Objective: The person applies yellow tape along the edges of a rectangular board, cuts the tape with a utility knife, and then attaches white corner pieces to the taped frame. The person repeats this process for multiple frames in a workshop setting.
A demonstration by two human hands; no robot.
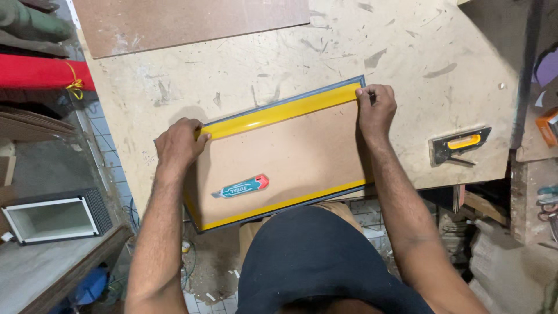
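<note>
A picture frame (279, 110) with a yellow and dark blue moulding lies face down on the worn workbench (244, 64), its brown backing board (290, 151) facing up. My left hand (179, 142) grips the frame's far left corner. My right hand (376, 107) presses on the far right corner, fingers curled over the edge. A small teal and red utility knife (241, 186) rests on the backing board near the front left. The frame's near edge overhangs the bench toward my body.
A black staple gun with an orange grip (459, 145) lies on the bench to the right. A brown board (186, 20) lies at the back. At left are a red roll (40, 71) and a white-edged frame (55, 218) on a lower surface.
</note>
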